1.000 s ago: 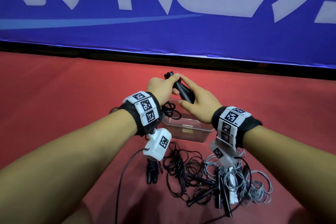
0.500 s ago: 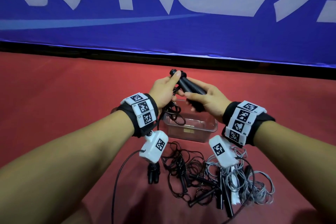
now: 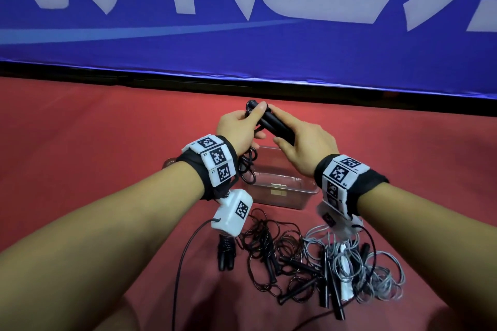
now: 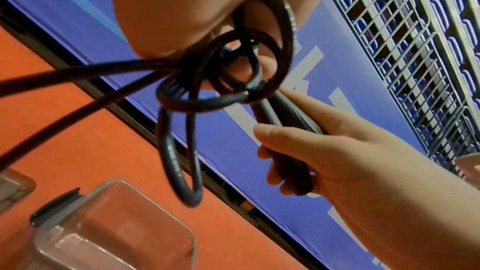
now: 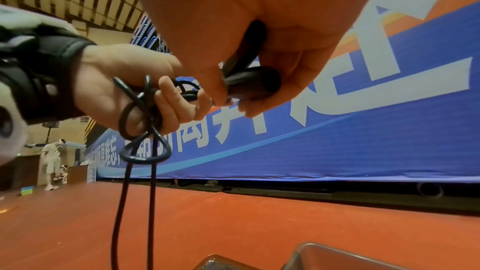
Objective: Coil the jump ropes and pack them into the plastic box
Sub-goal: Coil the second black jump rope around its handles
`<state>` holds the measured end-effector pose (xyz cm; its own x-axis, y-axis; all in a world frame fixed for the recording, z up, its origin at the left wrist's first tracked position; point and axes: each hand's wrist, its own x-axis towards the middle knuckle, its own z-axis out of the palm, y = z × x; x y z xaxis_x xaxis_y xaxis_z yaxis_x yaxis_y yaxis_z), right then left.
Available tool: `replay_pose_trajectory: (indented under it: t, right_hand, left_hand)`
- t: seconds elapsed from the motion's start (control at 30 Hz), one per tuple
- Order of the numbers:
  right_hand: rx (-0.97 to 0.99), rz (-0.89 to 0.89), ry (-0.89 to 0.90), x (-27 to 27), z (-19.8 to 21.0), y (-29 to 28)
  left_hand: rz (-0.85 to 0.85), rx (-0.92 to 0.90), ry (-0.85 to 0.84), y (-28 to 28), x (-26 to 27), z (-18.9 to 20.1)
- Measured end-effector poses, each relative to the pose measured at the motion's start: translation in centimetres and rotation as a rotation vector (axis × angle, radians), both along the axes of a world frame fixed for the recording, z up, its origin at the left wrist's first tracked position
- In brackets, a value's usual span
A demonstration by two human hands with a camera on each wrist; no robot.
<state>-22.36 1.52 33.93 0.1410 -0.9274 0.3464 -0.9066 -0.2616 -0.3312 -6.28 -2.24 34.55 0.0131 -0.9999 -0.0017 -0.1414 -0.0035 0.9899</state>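
The black handles (image 3: 274,126) are clasped by the right hand (image 3: 304,148); cord loops (image 4: 221,81) are pinched by the left hand (image 3: 236,131). If that pinch slackens, the stiff coil may spring apart above the plastic box (image 3: 282,191).

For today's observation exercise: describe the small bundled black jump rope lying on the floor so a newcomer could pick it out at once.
Start at the clear plastic box on the red floor; the tangled ropes lie nearer the person. At that pile's left edge, below the left wrist's white camera block, lies the bundled black rope. Unlike its sprawling neighbours, it is compact, apart, handles side by side.
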Motion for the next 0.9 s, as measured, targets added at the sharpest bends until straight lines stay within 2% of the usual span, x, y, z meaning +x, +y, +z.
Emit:
replay_pose_trajectory:
  t: [0.13,0.2,0.23,0.33,0.37,0.43,0.57,0.67,0.73,0.8,0.9]
  right_hand:
    - [0.035,-0.002,-0.074,0.5,-0.1,-0.3]
    - [0.107,0.045,-0.18,0.4,-0.3,-0.6]
    - [0.17,0.098,-0.3,0.3,-0.4,-0.7]
    - [0.485,0.213,-0.868,0.0,-0.1,-0.5]
    - [0.595,0.218,-0.996,0.0,0.2,-0.4]
    - [0.74,0.242,-1.103,-0.3,0.7,-0.3]
    - [0.703,0.301,-1.084,-0.6,0.6,-0.7]
    - [0.562,0.237,-1.003,-0.4,0.2,-0.6]
    - [0.441,0.204,-0.931,-0.3,0.1,-0.6]
    - [0.313,0.175,-0.762,-0.3,-0.3,-0.7]
    - [0.2,0.082,-0.399,-0.5,-0.7,-1.2]
  left_hand:
    - [0.019,0.023,0.096,-0.3,0.2,-0.2]
    - [0.005,0.039,0.126,-0.4,0.5,-0.3]
    - [-0.002,0.044,0.13,-0.4,0.6,-0.4]
    - [-0.054,0.034,0.119,-0.4,1.0,-0.8]
    - [-0.081,0.025,0.119,-0.3,1.0,-0.9]
    - [-0.13,0.009,0.113,-0.2,1.1,-0.7]
    - [-0.143,-0.048,0.063,0.0,0.9,-0.5]
    - [-0.128,-0.054,0.006,-0.1,0.7,-0.5]
    - [-0.123,0.005,0.013,-0.1,0.6,-0.7]
    - [-0.118,0.062,0.033,-0.1,0.4,-0.9]
    - [-0.074,0.073,0.106,0.0,-0.1,-0.9]
